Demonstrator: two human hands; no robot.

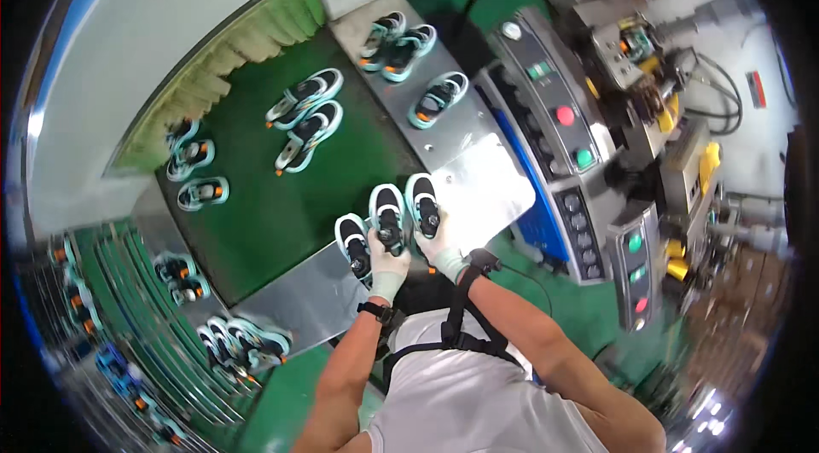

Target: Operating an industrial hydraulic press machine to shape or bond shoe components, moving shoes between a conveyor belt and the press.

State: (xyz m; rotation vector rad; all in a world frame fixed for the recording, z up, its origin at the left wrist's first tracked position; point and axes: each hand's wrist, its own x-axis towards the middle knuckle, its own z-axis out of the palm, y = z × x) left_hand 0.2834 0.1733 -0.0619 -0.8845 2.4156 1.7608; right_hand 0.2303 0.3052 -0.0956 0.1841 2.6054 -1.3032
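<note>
My left hand, in a white glove, is closed on the heel end of a black, white and mint sneaker. Beside it my right hand, gloved too, grips a matching sneaker. Both shoes point away from me over the near metal edge, and a dark round piece shows in each opening. A third such sneaker sits just left of my left hand, apparently on the metal ledge. My fingers are partly hidden by the shoes.
A green conveyor belt carries more sneakers toward a fringed opening. Several sneakers line the metal ledge at right and a roller rack at left. Machines with a button panel stand at right.
</note>
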